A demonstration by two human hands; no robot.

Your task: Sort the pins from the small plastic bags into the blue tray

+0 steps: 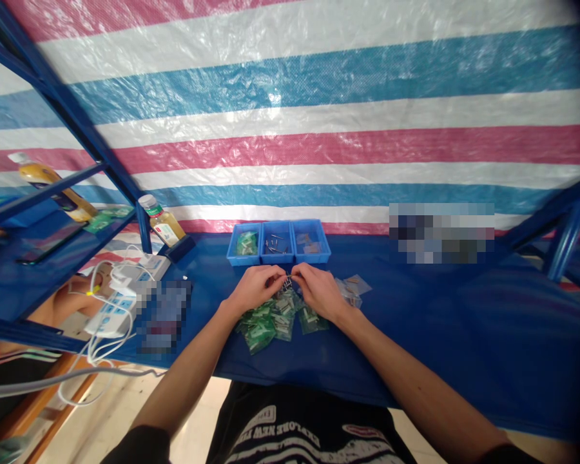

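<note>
My left hand (255,285) and my right hand (318,290) meet over the middle of the table, fingertips pinched close together. A tiny piece seems to be between them, too small to name. Just below the fingertips lies a small heap of dark metal pieces (287,283), partly covered by my fingers. Under and in front of my hands are several small green-tinted plastic bags (261,330) with slim metal parts inside. Clear little bags (356,286) rest beside my right wrist.
Three joined blue bins stand behind my hands: the left bin (236,259) has green bags, the middle bin (276,260) metal pins, the right bin (314,258) clear bags. To the left are a bottle (167,225), power strips (110,316) with white cables, and another person's arm (60,298).
</note>
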